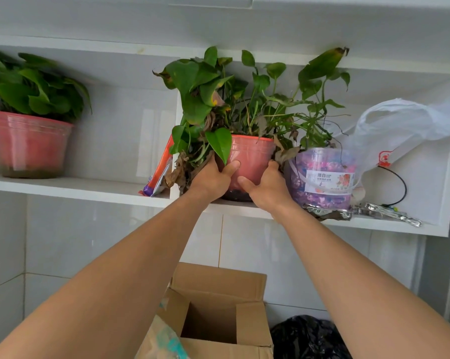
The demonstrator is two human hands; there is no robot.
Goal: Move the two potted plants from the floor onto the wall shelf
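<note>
Hands up at the wall shelf [244, 211]: my left hand [213, 177] and right hand [265, 187] clasp the second red pot [250, 159] from either side, each grip wrapped round its wall, thumbs on the front. Its base sits at the shelf's front edge, right of the divider, touching the purple tub [325, 177]. The first red pot [28, 143] stands on the shelf's left section, well apart. Below me an open cardboard box [218, 312] beside a black bag [307, 338]

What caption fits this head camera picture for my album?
Both hands, left hand and right hand, hold a red potted plant on the white wall shelf.
</note>
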